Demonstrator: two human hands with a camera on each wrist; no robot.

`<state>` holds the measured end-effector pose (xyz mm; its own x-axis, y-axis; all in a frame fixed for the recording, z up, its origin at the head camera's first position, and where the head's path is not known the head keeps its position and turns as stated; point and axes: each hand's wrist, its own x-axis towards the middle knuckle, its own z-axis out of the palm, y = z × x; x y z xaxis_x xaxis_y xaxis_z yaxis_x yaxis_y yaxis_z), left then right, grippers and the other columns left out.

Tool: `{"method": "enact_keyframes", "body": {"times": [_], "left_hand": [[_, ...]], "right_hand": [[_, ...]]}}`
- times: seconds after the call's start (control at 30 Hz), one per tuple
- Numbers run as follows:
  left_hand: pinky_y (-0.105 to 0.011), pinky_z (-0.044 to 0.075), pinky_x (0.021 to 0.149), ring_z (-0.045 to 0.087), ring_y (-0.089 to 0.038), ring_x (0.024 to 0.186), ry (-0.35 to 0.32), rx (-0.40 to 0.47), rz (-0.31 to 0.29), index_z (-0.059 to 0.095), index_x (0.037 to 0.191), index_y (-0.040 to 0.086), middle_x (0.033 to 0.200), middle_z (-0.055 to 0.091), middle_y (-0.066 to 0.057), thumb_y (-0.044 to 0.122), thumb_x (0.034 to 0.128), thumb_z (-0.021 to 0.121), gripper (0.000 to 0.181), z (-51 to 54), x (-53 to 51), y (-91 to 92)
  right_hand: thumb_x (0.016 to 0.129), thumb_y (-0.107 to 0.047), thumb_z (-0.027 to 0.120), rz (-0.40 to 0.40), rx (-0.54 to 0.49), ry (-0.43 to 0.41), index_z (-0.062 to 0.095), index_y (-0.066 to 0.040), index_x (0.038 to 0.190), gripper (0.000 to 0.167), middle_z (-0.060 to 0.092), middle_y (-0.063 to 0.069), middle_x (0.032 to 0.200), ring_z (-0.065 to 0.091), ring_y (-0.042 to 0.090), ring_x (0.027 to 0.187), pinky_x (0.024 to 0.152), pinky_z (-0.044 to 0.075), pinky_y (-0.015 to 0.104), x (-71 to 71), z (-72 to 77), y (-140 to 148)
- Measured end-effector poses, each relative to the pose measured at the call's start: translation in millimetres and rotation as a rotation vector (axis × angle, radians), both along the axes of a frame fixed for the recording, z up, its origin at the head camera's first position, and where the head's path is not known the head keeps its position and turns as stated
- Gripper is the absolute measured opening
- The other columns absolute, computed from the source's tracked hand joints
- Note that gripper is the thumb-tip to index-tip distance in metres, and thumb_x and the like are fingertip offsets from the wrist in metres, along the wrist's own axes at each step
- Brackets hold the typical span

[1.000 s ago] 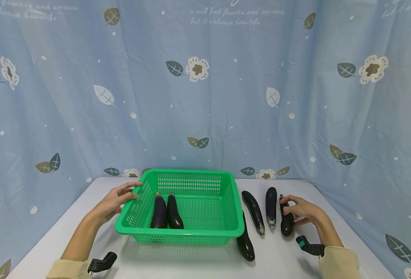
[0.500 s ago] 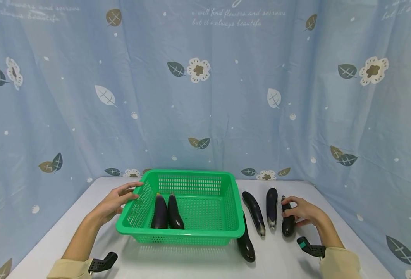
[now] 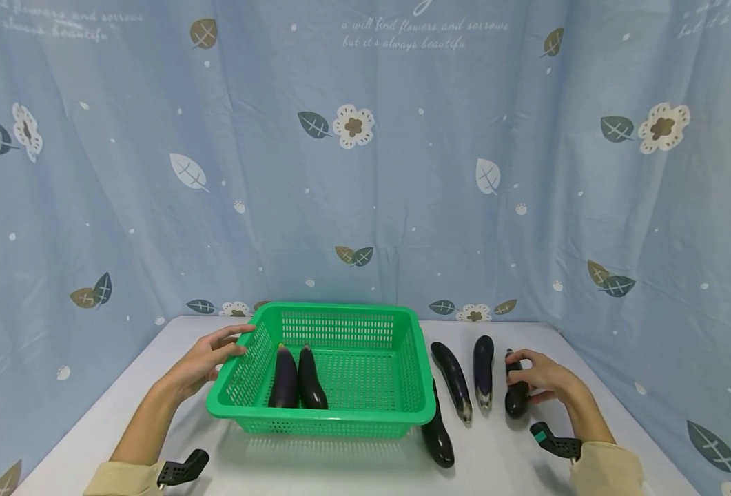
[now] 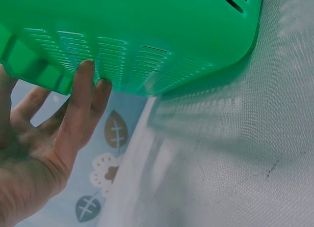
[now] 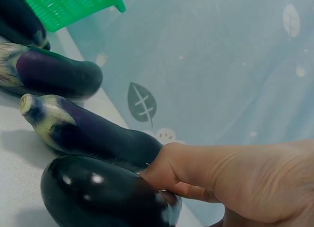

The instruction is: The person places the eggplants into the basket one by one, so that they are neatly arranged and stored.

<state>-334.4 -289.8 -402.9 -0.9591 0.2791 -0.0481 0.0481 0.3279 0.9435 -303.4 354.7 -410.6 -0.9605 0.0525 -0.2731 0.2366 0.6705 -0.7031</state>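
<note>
A green perforated basket (image 3: 334,415) stands on the table with two dark eggplants (image 3: 284,377) lying in its left part. The left hand (image 3: 200,358) holds the basket's left rim; in the left wrist view, that hand (image 4: 54,128) has its fingertips against the outer wall. At the far right, the right hand (image 3: 541,375) grips the rightmost eggplant (image 3: 517,399), thumb and fingers around its upper part. The right wrist view shows this eggplant (image 5: 98,192) on the white surface, the hand (image 5: 235,178) at its end.
Between the basket and the right hand lie two eggplants (image 3: 454,379) (image 3: 483,368). Another eggplant (image 3: 437,437) lies against the basket's front right corner, partly hidden by it. A blue patterned curtain (image 3: 365,172) stands behind the white table (image 3: 315,468).
The right hand and the eggplant it grips have shifted slightly to the right, away from the neighbouring eggplant. The left hand and basket stay where they were.
</note>
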Motion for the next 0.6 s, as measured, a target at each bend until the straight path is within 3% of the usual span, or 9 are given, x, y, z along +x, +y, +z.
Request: {"method": "enact_keyframes", "body": {"times": [0.17,0.33,0.4,0.6], "left_hand": [[-0.037,0.044,0.081,0.026,-0.046,0.144,0.001,0.01,-0.005,0.037,0.151,0.018,0.162,0.021,-0.018,0.033,0.0978,0.06,0.06,0.1,0.9,0.1],[-0.033,0.037,0.06,0.025,-0.047,0.144,0.004,0.016,-0.006,0.038,0.151,0.019,0.161,0.021,-0.019,0.033,0.0976,0.06,0.06,-1.2,1.0,0.0],[-0.033,0.037,0.061,0.024,-0.047,0.145,0.003,0.016,-0.007,0.037,0.151,0.019,0.162,0.02,-0.019,0.033,0.0976,0.06,0.06,-1.1,0.7,-0.3],[-0.04,0.043,0.083,0.023,-0.046,0.146,-0.003,0.001,-0.006,0.037,0.151,0.019,0.163,0.018,-0.017,0.033,0.0976,0.06,0.06,0.1,0.0,-0.3]], "right_hand": [[0.087,-0.022,0.065,-0.007,-0.006,0.012,0.044,0.002,0.135,0.057,0.053,0.029,0.118,0.056,0.042,0.101,0.072,0.057,0.046,-0.5,2.4,0],[0.087,-0.021,0.065,-0.012,-0.021,0.03,0.044,0.001,0.135,0.057,0.054,0.028,0.119,0.056,0.041,0.101,0.072,0.057,0.046,-0.1,4.8,0],[0.087,-0.021,0.064,-0.016,-0.028,0.043,0.044,0.001,0.135,0.057,0.055,0.026,0.116,0.056,0.039,0.099,0.072,0.057,0.046,0.6,6.5,0],[0.089,-0.022,0.062,-0.007,-0.032,0.077,0.043,0.0,0.138,0.057,0.059,0.021,0.11,0.057,0.029,0.094,0.072,0.057,0.045,3.6,12.7,-3]]}}
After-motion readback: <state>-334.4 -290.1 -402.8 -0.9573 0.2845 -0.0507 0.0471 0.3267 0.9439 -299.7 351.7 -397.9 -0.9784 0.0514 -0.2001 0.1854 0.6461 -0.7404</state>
